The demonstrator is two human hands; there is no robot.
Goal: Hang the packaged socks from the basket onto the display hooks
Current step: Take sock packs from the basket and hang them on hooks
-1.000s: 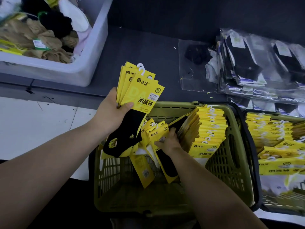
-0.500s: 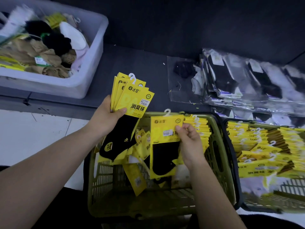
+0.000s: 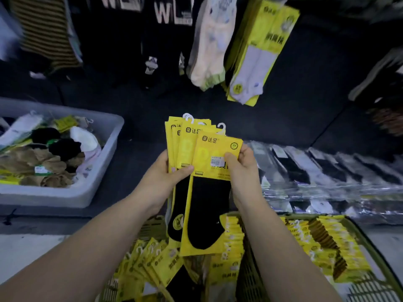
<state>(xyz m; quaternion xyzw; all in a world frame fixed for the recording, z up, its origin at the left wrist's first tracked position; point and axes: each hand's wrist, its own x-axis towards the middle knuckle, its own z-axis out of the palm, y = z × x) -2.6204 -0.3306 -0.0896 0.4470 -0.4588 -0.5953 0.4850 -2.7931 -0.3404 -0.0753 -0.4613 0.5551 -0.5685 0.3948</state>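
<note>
My left hand (image 3: 165, 173) grips a fanned stack of yellow sock packs (image 3: 185, 144) with black socks and white plastic hooks on top. My right hand (image 3: 241, 166) pinches the front sock pack (image 3: 209, 192) by its right edge and holds it against the stack. Below my hands stands the green basket (image 3: 152, 227) with several more yellow packs inside. Packs of pale socks (image 3: 255, 53) hang on the dark display wall above; the display hooks themselves are out of sight.
A second basket (image 3: 370, 253) with rows of yellow packs stands at the lower right. A white bin (image 3: 91, 188) of loose socks sits on the dark shelf at left. Clear-wrapped dark sock bundles (image 3: 327, 171) lie on the shelf at right. Striped and black socks (image 3: 43, 29) hang at upper left.
My right hand lifted one pack out of the basket and brought it up against the stack in my left hand. The view tilted up and now shows the hanging display.
</note>
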